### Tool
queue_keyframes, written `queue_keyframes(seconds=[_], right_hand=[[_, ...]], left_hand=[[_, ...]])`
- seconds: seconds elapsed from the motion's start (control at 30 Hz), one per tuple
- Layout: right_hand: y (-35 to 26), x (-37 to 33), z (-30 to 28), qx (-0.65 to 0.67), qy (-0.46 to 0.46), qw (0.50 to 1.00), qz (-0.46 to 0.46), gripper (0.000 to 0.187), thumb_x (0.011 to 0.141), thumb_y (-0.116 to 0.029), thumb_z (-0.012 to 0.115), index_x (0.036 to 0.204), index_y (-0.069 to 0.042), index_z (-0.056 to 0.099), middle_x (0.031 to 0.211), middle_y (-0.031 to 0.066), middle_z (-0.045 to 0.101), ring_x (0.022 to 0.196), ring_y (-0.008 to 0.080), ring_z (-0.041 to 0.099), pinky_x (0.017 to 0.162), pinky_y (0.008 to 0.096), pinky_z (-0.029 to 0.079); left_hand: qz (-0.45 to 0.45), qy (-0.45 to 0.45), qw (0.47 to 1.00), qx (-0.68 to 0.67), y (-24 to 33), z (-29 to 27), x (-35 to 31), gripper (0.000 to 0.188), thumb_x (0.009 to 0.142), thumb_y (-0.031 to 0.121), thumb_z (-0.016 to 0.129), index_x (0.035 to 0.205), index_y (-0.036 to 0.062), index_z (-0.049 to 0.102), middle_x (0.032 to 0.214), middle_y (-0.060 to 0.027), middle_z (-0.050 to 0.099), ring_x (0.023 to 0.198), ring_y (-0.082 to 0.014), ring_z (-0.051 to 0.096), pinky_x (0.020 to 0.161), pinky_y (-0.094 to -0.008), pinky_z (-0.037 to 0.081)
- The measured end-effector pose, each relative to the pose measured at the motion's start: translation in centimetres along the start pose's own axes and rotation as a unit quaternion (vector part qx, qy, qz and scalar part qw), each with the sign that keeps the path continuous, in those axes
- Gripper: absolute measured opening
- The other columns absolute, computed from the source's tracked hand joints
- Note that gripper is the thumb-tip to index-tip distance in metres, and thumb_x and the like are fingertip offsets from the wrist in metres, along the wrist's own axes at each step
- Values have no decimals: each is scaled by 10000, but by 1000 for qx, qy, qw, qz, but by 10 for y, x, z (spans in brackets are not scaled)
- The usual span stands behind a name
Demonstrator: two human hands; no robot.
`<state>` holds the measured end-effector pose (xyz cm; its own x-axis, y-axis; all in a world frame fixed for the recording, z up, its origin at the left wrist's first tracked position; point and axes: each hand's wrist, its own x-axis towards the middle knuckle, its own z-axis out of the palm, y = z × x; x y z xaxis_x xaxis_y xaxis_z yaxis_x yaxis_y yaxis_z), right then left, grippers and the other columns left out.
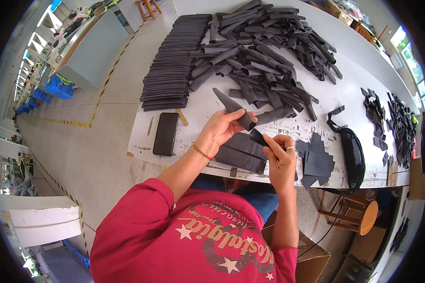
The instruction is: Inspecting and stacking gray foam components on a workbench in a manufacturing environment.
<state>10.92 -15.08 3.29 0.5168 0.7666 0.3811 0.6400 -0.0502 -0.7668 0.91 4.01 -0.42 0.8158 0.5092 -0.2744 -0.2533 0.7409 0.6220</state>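
Note:
My left hand (218,129) grips a black fabric tube (230,104) over the near edge of the white table. The tube tapers away from me, and its open end faces my right hand. Between the thumb and fingers of my right hand (283,159) is a small black fabric piece (257,137), close to the tube's open end; whether the two touch I cannot tell. Beneath both hands lie long flat black strips (241,155). Small black rectangular pieces (318,160) are piled just right of my right hand.
A neat row of flattened black tubes (172,61) and a loose heap of tubes (264,61) cover the far side of the table (141,134). A black phone-shaped case (165,134) lies at left. At right are a black mesh pouch (353,158), more black pieces (401,127) and a wooden stool (367,218).

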Motion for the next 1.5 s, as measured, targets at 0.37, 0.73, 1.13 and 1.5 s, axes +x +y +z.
queue_keyframes(seconds=[0.37,0.73,1.13,1.5], right_hand=[[-5,13,-8,-237,18,962,-137,334,750,-55,722,1079,-105,692,957,47,537,868,247,535,764,395,401],[-9,3,8,-236,74,962,-117,446,750,-54,732,1185,-97,647,986,57,538,898,267,533,795,413,402],[-4,3,-14,-243,26,953,-177,410,736,-4,705,1128,-119,677,973,28,545,866,234,543,758,386,409],[-10,-2,14,-258,71,954,-138,479,753,-43,722,1220,-67,617,1040,89,525,908,270,522,812,410,399]], left_hand=[[-52,-62,997,-9,3,1,-7,239,965,114,542,1170,-7,519,1212,-231,601,1097,-345,621,959,-449,508],[104,17,993,49,1,47,-43,357,948,25,515,1290,14,413,1136,-226,627,1028,-296,652,797,-400,584],[-40,-62,995,60,15,25,-30,339,962,80,515,1286,21,432,1122,-239,633,1010,-314,667,802,-429,580],[85,-13,993,82,-3,44,-44,498,939,35,554,1377,-10,322,1143,-178,606,1134,-310,607,874,-427,562]])
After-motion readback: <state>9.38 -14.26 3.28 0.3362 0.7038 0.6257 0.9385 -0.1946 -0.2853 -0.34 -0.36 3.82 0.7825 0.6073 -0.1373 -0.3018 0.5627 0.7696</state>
